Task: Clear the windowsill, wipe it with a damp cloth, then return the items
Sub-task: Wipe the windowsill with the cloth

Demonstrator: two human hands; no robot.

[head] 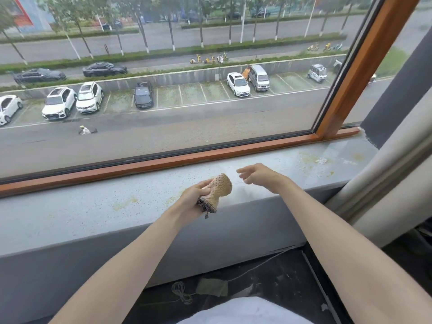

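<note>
Left hand (195, 195) grips one bunched tan cloth (217, 191); right hand (256, 174) hangs loose above one windowsill (93, 213)

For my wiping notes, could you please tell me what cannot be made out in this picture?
- Head view: cloth, partly hidden by the fingers of the left hand; dampness cannot be told.
- Head view: right hand, fingertips blurred.
- Head view: windowsill, left end cut off by the picture's edge.
- Head view: pale specks on the sill's right, too small to identify.
</note>
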